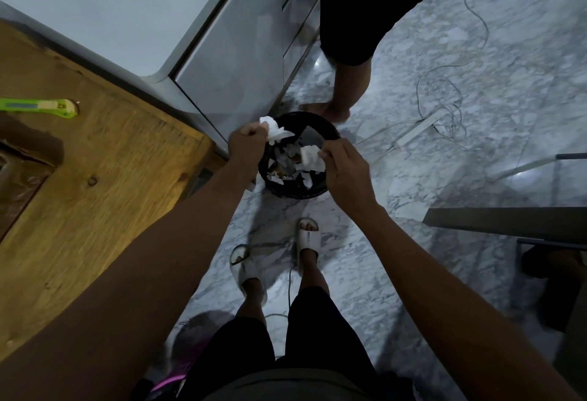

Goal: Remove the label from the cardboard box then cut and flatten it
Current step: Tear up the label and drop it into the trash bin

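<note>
Both my hands reach out over a black round bin [330, 133] standing on the marble floor. My left hand [246, 143] pinches a crumpled white scrap of label [273, 129] above the bin's left rim. A second white scrap of label [309, 156] is held over the bin's middle by my right hand [344, 168]. Several torn white pieces lie inside the bin. The cardboard box [19, 175], brown with shiny tape, shows only partly at the far left on the wooden table [104, 178]. A green utility knife [39, 107] lies on that table behind the box.
Another person's bare leg and foot [330, 108] stand just behind the bin. A white power strip [419, 129] with tangled cables lies on the floor to the right. A grey cabinet [235, 60] is behind the table. My feet in white slippers stand below the bin.
</note>
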